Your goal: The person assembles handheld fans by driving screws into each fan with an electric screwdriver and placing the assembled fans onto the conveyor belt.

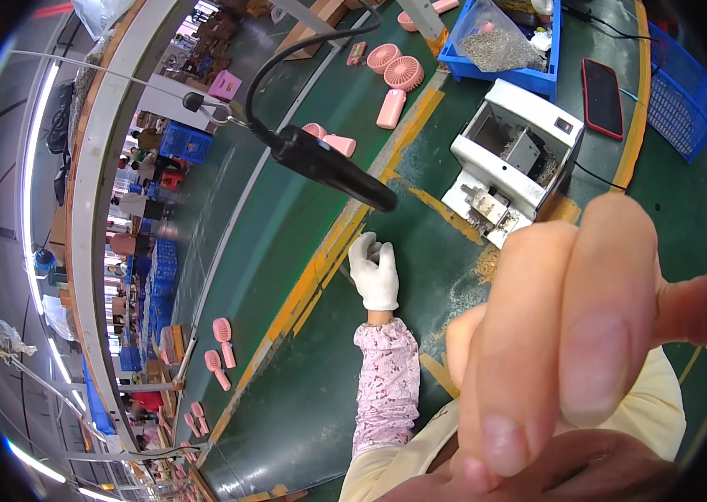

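Note:
My left hand [375, 273], in a white glove below a pink floral sleeve, rests at the workbench [307, 389] with its fingers curled. A thin dark piece shows beside it; what the fingers hold, if anything, is hidden. Just above the glove hangs a black electric screwdriver [332, 171] on a cable, apart from the hand. Very large and close in front is my bare right hand [566, 314]. Its fingers are bent, with the thumb spread away from them toward a dark shape at the right rim. I see nothing between thumb and fingers.
A white screw feeder [516, 146] stands beyond my hands. Behind it are a blue bin [500, 75] with a bag of screws [495, 42], a red-edged phone [602, 98] and a blue basket [679, 96]. Pink handheld fans [403, 74] lie along a green conveyor belt [265, 222].

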Action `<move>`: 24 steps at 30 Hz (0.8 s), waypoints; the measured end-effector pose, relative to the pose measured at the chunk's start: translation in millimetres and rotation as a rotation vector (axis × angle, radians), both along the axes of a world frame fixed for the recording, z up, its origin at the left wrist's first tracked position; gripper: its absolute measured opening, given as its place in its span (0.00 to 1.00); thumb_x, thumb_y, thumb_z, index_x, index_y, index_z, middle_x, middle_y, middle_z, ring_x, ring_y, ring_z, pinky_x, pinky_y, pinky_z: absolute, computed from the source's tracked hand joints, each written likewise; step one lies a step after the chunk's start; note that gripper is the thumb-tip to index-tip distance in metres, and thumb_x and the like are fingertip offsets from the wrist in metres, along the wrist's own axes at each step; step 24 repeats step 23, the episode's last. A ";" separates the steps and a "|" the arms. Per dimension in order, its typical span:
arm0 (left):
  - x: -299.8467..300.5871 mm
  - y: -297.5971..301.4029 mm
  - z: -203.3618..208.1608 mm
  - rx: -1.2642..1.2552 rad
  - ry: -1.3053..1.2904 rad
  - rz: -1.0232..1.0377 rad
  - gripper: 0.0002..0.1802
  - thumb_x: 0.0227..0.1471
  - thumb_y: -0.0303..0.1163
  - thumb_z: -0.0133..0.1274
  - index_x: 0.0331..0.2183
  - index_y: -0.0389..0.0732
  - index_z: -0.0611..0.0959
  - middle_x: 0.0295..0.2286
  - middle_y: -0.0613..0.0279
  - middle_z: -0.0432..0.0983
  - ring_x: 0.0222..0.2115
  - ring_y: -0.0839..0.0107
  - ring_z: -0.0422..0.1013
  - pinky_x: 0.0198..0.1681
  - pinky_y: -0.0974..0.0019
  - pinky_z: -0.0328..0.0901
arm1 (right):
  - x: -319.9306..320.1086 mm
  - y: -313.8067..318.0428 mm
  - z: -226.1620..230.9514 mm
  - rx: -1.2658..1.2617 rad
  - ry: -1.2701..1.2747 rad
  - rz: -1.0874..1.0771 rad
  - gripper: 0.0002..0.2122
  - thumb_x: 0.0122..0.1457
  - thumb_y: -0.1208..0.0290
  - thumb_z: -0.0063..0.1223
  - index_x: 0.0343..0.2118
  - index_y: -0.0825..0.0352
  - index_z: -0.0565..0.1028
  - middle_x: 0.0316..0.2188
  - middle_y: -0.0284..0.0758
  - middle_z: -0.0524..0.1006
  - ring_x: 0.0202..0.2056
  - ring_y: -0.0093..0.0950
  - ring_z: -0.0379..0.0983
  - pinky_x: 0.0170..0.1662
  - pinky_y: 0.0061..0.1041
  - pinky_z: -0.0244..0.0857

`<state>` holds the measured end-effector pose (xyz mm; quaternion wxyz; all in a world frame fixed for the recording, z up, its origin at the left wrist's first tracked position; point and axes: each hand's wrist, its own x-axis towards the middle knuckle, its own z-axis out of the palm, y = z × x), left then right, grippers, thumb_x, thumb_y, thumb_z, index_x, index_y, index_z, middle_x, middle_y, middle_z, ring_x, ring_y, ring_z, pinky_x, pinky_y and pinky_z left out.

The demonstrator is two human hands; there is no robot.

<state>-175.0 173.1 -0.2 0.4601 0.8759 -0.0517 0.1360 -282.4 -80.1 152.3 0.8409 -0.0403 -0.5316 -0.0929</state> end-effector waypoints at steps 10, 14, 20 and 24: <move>-2.5 -12.4 1.6 -0.033 0.005 -0.057 0.15 0.45 0.23 0.54 0.38 0.32 0.74 0.38 0.56 0.68 0.31 0.72 0.72 0.38 0.71 0.67 | 32.9 -49.1 -8.0 -0.092 0.019 -0.031 0.31 0.62 0.46 0.30 0.54 0.73 0.54 0.41 0.49 0.64 0.31 0.46 0.74 0.42 0.42 0.68; 1.0 -15.5 -0.1 -0.020 0.001 -0.064 0.15 0.46 0.23 0.54 0.39 0.32 0.74 0.38 0.56 0.68 0.31 0.72 0.72 0.38 0.71 0.67 | 33.5 -16.6 6.6 -0.116 0.019 -0.021 0.31 0.62 0.46 0.30 0.53 0.73 0.55 0.41 0.49 0.64 0.31 0.46 0.74 0.41 0.41 0.69; -3.7 -4.8 2.4 0.175 -0.277 -0.068 0.15 0.45 0.22 0.53 0.39 0.33 0.75 0.38 0.56 0.68 0.30 0.71 0.72 0.37 0.71 0.67 | 17.2 28.6 23.4 -0.164 -0.010 0.029 0.31 0.62 0.46 0.29 0.52 0.74 0.56 0.40 0.49 0.64 0.31 0.47 0.73 0.41 0.41 0.70; -26.0 8.9 -9.7 0.122 -0.184 -0.082 0.15 0.42 0.25 0.54 0.37 0.37 0.76 0.34 0.57 0.70 0.29 0.67 0.71 0.36 0.69 0.67 | 21.5 38.9 42.9 -0.101 -0.037 0.131 0.30 0.61 0.46 0.29 0.43 0.77 0.61 0.37 0.50 0.66 0.30 0.47 0.73 0.34 0.37 0.74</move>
